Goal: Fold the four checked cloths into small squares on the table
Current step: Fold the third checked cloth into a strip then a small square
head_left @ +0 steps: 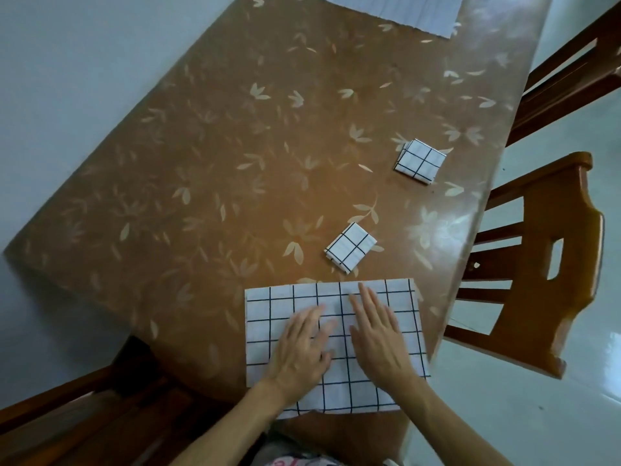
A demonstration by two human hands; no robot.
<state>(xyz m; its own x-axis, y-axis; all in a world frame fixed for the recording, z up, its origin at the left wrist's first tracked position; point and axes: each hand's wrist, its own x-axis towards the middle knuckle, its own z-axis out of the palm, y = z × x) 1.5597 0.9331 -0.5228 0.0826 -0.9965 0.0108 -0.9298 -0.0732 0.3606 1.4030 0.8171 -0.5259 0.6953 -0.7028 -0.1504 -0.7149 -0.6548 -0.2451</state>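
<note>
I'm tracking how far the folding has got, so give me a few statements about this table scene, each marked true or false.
1. The nearer folded square and the farther folded square lie apart on the table. True.
2. The left hand pinches a corner of the large cloth. False: it lies flat on the cloth, fingers straight.
3. The right hand rests flat on the large cloth. True.
4. The large cloth is folded as small as the squares. False: it is far bigger than either.
5. A wooden chair stands on top of the table. False: it stands on the floor beside the table's right edge.
</note>
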